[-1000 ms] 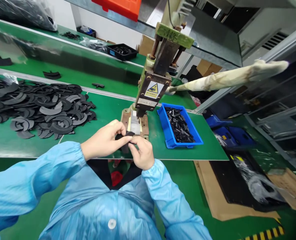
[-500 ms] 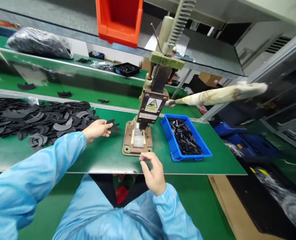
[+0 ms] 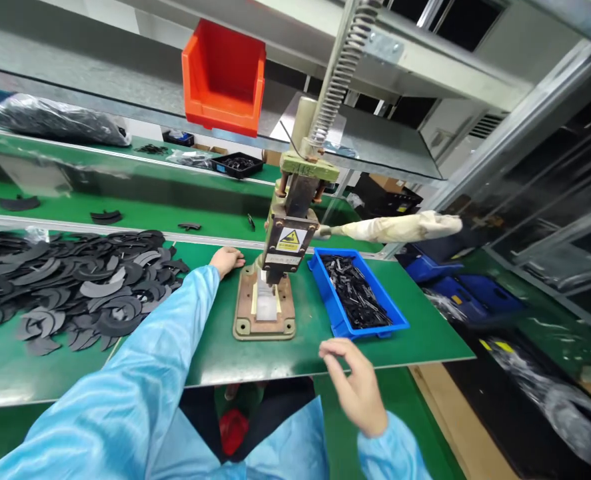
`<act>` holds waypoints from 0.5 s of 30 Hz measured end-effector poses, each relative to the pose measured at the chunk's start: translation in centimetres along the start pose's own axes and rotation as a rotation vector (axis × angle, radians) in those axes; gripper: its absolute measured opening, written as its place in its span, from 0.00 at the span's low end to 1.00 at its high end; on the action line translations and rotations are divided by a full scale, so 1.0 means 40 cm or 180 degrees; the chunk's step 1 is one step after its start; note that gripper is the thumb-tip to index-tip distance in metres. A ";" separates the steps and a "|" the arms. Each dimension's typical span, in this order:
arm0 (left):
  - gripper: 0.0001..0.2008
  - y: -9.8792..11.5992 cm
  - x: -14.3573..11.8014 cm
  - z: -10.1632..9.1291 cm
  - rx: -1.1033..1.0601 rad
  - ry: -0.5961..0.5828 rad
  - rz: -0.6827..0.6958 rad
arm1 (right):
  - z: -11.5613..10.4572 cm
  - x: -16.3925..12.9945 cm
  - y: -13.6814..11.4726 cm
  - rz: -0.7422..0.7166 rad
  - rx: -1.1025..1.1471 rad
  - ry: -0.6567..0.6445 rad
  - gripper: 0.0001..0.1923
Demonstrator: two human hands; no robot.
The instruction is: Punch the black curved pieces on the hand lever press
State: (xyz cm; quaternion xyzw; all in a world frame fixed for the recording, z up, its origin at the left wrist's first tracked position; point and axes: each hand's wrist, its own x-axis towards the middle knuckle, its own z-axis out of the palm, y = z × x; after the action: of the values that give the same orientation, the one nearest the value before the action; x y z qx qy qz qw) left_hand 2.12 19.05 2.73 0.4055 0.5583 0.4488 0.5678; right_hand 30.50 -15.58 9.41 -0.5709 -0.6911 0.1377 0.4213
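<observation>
Left hand (image 3: 226, 259): flat on the bench beside the press (image 3: 270, 293), apparently empty.
Right hand (image 3: 356, 387): loosely open, holding nothing, just short of the blue tray (image 3: 336, 313).

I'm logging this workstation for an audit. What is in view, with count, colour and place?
press: one, olive, bench centre
handle: one, cream-wrapped, right of press
blue tray: one, holds black parts, right of press
curved pieces: many, black, heaped left
orange bin: one, shelf above
black tray: one, far bench
bag: one, dark, far left
left hand: flat on bench beside press
right hand: empty, at bench's near edge
</observation>
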 end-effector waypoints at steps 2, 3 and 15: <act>0.10 -0.040 -0.015 -0.018 0.0013 -0.0028 0.0167 | -0.077 0.066 0.060 0.0300 -0.0508 0.0087 0.11; 0.10 -0.056 -0.025 -0.028 0.0026 -0.0046 0.0265 | -0.111 0.107 0.095 0.0594 -0.0897 0.0036 0.14; 0.14 -0.119 -0.144 -0.086 0.0504 -0.0239 0.1094 | -0.156 0.349 0.310 0.1391 -0.1955 -0.1598 0.17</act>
State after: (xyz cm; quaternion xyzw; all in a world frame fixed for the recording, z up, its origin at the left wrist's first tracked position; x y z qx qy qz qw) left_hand -0.89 12.11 -0.45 0.5548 0.4928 0.4784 0.4695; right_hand 43.56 -0.92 10.80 -0.7508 -0.6440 0.1461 0.0129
